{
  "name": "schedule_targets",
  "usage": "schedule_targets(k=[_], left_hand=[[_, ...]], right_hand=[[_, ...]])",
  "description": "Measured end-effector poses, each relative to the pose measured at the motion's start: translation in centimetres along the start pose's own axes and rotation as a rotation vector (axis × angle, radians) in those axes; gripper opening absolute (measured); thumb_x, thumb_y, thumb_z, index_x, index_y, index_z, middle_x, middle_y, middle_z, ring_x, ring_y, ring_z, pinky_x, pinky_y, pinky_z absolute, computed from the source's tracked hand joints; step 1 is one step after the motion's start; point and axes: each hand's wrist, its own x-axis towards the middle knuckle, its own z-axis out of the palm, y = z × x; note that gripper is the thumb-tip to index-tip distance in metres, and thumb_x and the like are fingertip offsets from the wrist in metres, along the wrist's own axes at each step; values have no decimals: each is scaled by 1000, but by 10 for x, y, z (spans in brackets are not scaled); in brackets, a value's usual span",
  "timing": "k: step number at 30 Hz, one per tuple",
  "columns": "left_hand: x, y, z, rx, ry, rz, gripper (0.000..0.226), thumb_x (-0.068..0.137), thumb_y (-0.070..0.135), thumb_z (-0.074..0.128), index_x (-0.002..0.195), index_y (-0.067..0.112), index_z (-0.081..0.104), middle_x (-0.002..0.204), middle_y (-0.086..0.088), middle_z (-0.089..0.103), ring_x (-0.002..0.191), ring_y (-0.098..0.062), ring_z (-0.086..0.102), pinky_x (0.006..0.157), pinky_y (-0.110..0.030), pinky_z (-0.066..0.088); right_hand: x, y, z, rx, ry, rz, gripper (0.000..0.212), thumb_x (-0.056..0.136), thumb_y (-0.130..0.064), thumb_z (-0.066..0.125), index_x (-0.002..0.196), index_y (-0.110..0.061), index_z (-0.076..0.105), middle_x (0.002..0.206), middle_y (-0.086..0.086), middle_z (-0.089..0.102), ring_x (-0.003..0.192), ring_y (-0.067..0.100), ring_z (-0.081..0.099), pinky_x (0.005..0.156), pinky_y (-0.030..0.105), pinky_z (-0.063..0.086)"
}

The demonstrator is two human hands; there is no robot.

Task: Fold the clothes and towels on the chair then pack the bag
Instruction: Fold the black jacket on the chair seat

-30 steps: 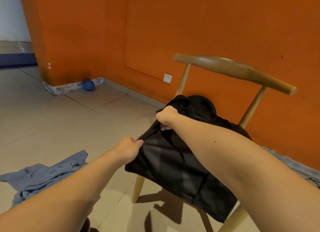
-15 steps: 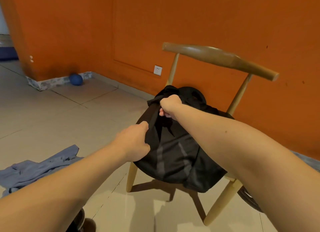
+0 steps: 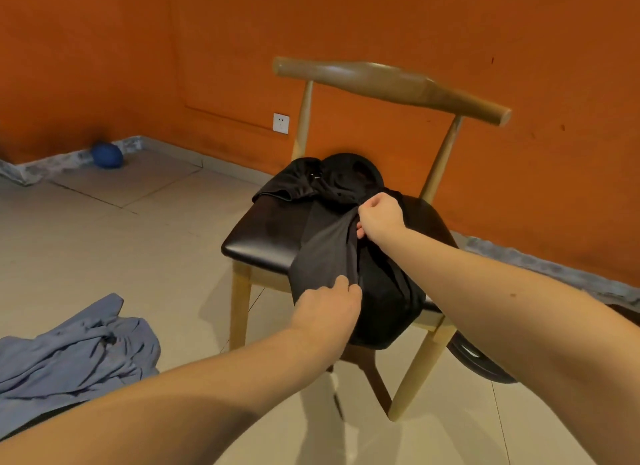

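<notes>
A black garment [image 3: 329,249] lies on the dark seat of a wooden chair [image 3: 263,236], bunched at the back and hanging over the front edge. My right hand [image 3: 379,215] pinches a fold of it near the middle of the seat. My left hand [image 3: 327,307] grips its lower edge at the front of the seat. A stretch of the cloth is pulled taut between the two hands. A crumpled grey-blue garment [image 3: 72,353] lies on the floor at the lower left.
The chair stands against an orange wall with a white socket [image 3: 281,123]. A blue ball [image 3: 107,155] sits in the corner at left. A dark round object [image 3: 481,364] lies on the floor under the chair's right side. Pale tiles cover the floor.
Both hands have carried the black cloth to the right across the seat, baring the seat's left half. My left hand has dropped lower, to the front edge.
</notes>
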Motion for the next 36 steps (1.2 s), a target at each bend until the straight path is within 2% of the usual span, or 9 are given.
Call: schedule_targets(k=[6,11,15,18,22,26,29,33,36], left_hand=[[7,10,29,116,-160,34,58,90,3,68,140,6,38,128,-15,53,108,-33,62,75,-38,43],[1,3,26,268,-309,58,22,93,7,63,115,11,59,106,-7,62,98,-28,64,77,-36,46],[-6,-13,20,284,-300,91,3,99,13,57,101,14,55,90,-3,53,80,-24,52,73,-35,39],[-11,-22,25,215,-225,127,9,101,17,49,103,16,57,90,-3,56,78,-23,53,69,-35,39],[-20,-27,33,87,-195,96,10,101,21,44,92,22,47,86,1,55,77,-20,54,61,-30,36],[-19,-51,49,82,-229,-21,8,99,23,47,96,22,54,86,2,56,82,-22,59,68,-33,44],[-14,-71,60,-29,-221,-151,15,100,31,58,109,22,49,98,2,56,88,-21,56,72,-31,46],[-13,-82,76,-241,-104,-244,43,92,34,74,115,24,40,111,3,55,85,-16,56,62,-22,41],[-16,-83,88,-310,-49,-219,62,84,40,80,128,26,38,131,3,56,101,-22,63,77,-34,55]], right_hand=[[0,20,-7,-192,-133,-74,5,101,-16,58,104,-12,58,88,8,70,54,14,69,51,23,46],[-16,13,-18,-261,-144,-119,25,97,-27,65,116,-14,54,97,3,64,77,20,69,69,30,54],[-71,22,-26,-211,-28,-135,17,97,-30,60,92,-14,59,86,4,67,77,22,66,75,39,56],[-124,42,-25,-162,-146,-34,33,97,-31,58,71,-12,55,79,23,70,63,31,70,74,43,59],[-158,75,-9,-128,-233,129,39,96,-35,60,65,-12,55,62,15,56,64,31,64,77,44,58],[-174,101,22,86,-206,250,27,90,-36,72,103,-17,58,94,2,65,91,23,66,90,42,57],[-187,100,42,254,-190,283,44,92,-29,75,126,-18,51,114,-2,60,105,16,59,92,30,49],[-197,93,52,343,-211,292,21,94,-30,72,102,-10,69,98,5,73,94,18,66,70,23,48],[-200,84,49,494,-269,284,17,97,-27,68,108,-15,74,101,-2,77,99,16,70,78,25,54]])
